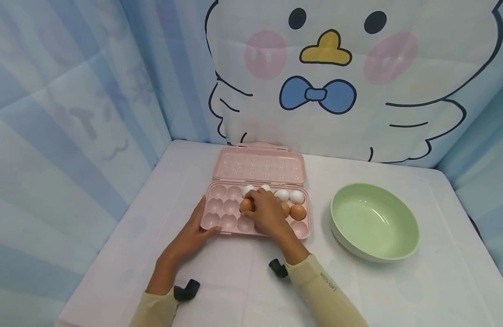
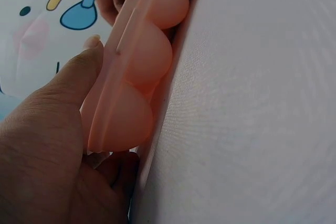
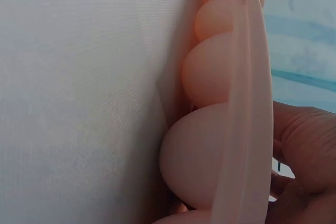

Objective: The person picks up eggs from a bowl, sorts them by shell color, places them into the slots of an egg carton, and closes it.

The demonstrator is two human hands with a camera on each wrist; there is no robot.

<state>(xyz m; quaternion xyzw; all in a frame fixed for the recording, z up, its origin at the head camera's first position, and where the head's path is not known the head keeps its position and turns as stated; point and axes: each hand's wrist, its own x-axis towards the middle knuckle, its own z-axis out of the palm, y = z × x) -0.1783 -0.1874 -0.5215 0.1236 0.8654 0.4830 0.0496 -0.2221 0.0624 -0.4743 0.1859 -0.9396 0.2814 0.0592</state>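
A pink plastic egg carton (image 1: 228, 222) lies on the table with its lid (image 1: 259, 164) folded back behind it. My left hand (image 1: 191, 238) holds its front left corner; in the left wrist view the thumb (image 2: 79, 72) lies along the carton's rim. Over the middle of the carton, my right hand (image 1: 268, 211) pinches a brown egg (image 1: 246, 205) at a cup in the middle row. White eggs (image 1: 297, 196) sit along the back row, and brown eggs (image 1: 298, 212) lie to the right of my hand. That hand hides some cups. In the right wrist view, the carton's wall (image 3: 247, 129) partly covers the hand.
A large light-green bowl (image 1: 374, 218) stands on the table (image 1: 243, 281) to the right of the carton. Behind the table hangs a cartoon-printed curtain (image 1: 317, 131). Black wrist mounts (image 1: 187, 290) show near both sleeves.
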